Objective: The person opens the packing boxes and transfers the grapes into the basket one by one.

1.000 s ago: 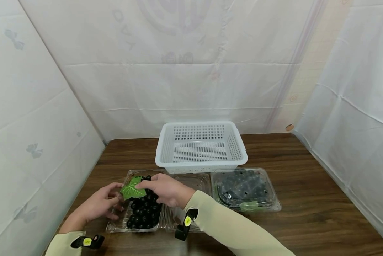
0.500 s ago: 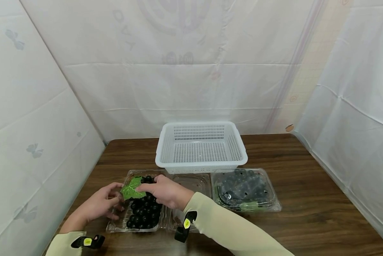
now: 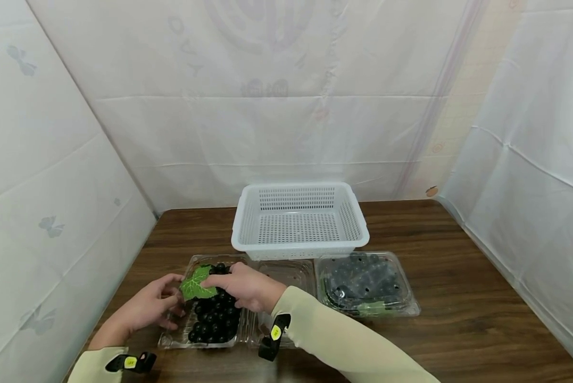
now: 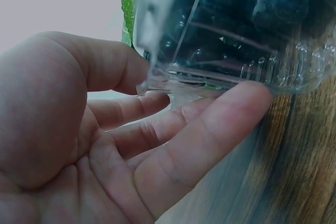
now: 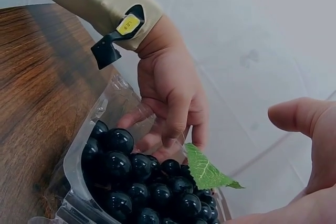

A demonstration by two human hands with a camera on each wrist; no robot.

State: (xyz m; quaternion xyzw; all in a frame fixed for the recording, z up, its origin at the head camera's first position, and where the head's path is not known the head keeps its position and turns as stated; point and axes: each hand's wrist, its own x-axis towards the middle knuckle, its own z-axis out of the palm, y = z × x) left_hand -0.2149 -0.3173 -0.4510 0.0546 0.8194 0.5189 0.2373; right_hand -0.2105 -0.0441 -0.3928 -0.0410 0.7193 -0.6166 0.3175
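Note:
A bunch of dark grapes (image 3: 214, 322) lies in a clear plastic clamshell box (image 3: 173, 339) at the left of the table. A green leaf (image 3: 193, 283) sits over the bunch's far left part. My left hand (image 3: 144, 303) holds the box's left wall; in the left wrist view its thumb is on the rim and its fingers reach underneath. My right hand (image 3: 252, 287) is spread over the far end of the bunch. Its straight thumb overlaps the leaf in the head view but stands apart from it in the right wrist view. Its other fingertips are mostly hidden.
The box's opened lid (image 3: 293, 271) lies flat to its right, under my right forearm. Farther right stands a closed clamshell box (image 3: 367, 282) with more dark grapes inside. Behind them is a white slatted plastic basket (image 3: 299, 246), at the back of the wooden table (image 3: 463, 287).
Both hands stay almost where they were. The right wrist and sleeve shift very slightly left; the grapes, leaf and box keep their places.

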